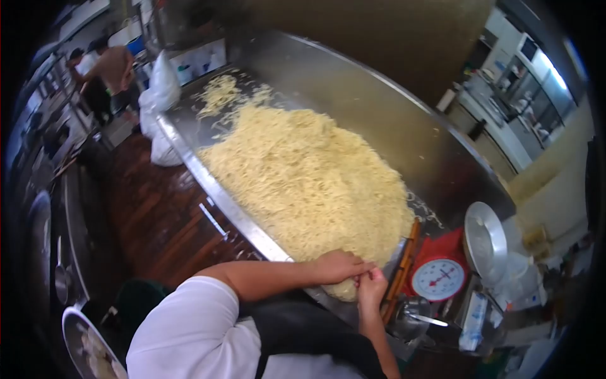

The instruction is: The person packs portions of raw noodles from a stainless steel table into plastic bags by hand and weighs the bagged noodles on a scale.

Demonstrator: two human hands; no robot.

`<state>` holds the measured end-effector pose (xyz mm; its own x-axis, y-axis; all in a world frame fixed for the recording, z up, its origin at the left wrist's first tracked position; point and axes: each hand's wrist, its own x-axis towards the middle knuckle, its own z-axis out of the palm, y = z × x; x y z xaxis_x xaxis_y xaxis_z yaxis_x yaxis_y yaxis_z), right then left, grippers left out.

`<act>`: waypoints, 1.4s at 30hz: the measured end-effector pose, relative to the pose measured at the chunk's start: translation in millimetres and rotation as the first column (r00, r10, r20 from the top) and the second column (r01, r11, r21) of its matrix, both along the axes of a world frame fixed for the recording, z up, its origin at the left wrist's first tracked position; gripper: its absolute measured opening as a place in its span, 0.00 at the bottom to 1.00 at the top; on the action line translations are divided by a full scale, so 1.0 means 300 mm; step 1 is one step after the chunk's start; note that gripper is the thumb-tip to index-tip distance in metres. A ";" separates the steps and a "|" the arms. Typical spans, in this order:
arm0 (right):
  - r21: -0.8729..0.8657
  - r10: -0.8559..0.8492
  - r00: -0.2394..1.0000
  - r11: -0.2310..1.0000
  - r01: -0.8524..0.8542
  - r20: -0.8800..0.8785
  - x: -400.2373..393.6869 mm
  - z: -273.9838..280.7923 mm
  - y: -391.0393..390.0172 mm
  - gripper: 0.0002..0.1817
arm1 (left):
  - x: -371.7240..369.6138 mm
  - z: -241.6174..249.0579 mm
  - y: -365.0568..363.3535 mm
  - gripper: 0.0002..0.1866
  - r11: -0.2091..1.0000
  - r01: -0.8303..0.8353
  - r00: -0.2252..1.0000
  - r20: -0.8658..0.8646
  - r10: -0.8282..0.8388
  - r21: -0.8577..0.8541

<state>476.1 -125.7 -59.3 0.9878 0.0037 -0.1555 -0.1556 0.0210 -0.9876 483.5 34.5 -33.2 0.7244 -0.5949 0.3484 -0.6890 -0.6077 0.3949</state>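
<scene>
A large mound of pale yellow noodles [309, 177] covers much of a steel trough-like table [379, 95] in front of me. My left hand [341, 265] reaches across at the near end of the mound, its fingers bent and drawn together. Right beside it, my right hand [372, 287] is closed, with fingertips meeting those of the left. Anything between the fingers is too small or hidden to make out. Noodles lie just behind and below both hands.
A red dial scale [440, 278] with a metal pan [485, 243] stands at the right, beside a wooden strip [401, 271]. A metal container [411, 319] sits near my right forearm. White bags [163, 95] stand at the far left corner. Two people [113, 72] are farther back.
</scene>
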 end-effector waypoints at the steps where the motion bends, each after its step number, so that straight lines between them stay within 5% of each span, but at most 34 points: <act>1: -0.048 0.052 0.999 0.997 -0.053 -0.017 0.009 -0.016 -0.006 0.10 | 0.004 -0.001 0.013 0.21 1.000 0.004 1.000 0.004 -0.004 0.019; 4: -0.190 0.191 0.981 0.965 -0.180 0.036 -0.004 0.003 -0.019 0.34 | 0.001 -0.017 0.031 0.16 1.000 -0.003 0.999 0.035 0.002 0.020; 11: -0.329 0.257 0.962 0.920 -0.214 0.092 -0.058 0.058 0.008 0.39 | -0.017 0.018 0.028 0.10 0.993 -0.081 0.991 -0.099 0.089 0.082; 13: -0.403 0.208 0.971 0.904 -0.146 0.116 -0.062 0.045 0.016 0.35 | -0.010 -0.011 0.016 0.10 0.988 -0.114 0.987 -0.097 0.125 0.108; 16: -0.412 0.186 0.970 0.905 -0.108 0.154 -0.063 0.016 0.016 0.25 | -0.039 -0.032 0.001 0.09 0.969 -0.244 0.909 -0.342 0.237 0.023; 19: -0.324 0.166 0.977 0.939 -0.114 0.135 -0.074 0.012 -0.005 0.13 | -0.015 -0.016 0.043 0.09 0.932 -0.263 0.441 -0.890 -0.115 -0.250; 20: -0.304 0.153 0.979 0.947 -0.106 0.135 -0.070 -0.013 -0.014 0.12 | -0.019 -0.024 0.036 0.12 0.828 -0.449 0.132 -0.941 -0.311 -0.336; 23: -0.468 0.144 0.961 0.884 -0.017 0.235 -0.079 0.003 -0.007 0.10 | -0.022 -0.059 0.007 0.13 0.633 -0.705 -0.150 -0.807 -0.572 -0.318; 26: -0.697 0.260 0.908 0.715 0.048 0.329 -0.093 0.120 0.030 0.12 | -0.009 -0.084 0.004 0.13 0.733 -0.556 0.012 -0.885 -0.466 -0.393; 28: -0.773 0.336 0.894 0.634 0.019 0.298 -0.100 0.131 0.017 0.14 | -0.009 -0.063 0.017 0.12 0.822 -0.409 0.311 -0.907 -0.284 -0.397; 32: -0.798 0.413 0.861 0.602 -0.015 0.295 -0.084 0.119 -0.033 0.09 | -0.059 -0.040 -0.003 0.15 0.880 -0.361 0.855 -0.488 0.179 -0.309; 38: -0.817 0.648 0.748 0.505 -0.278 0.146 -0.048 0.218 -0.129 0.13 | -0.073 -0.004 -0.079 0.14 0.975 -0.220 0.862 -0.464 0.202 0.017; 41: -0.625 0.720 0.682 0.591 -0.509 0.125 -0.039 0.228 -0.174 0.13 | -0.150 0.036 -0.152 0.14 0.930 -0.360 0.828 -0.485 0.280 -0.076; 42: -0.398 0.675 0.732 0.699 -0.595 0.091 -0.060 0.251 -0.159 0.13 | -0.173 0.007 -0.166 0.12 0.856 -0.422 0.841 -0.481 0.247 -0.298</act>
<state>458.2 -173.5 16.0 0.7726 0.6326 -0.0533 0.2018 -0.3244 -0.9241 431.5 -15.2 -31.2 0.9782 -0.1723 0.1163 -0.1898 -0.5115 0.8381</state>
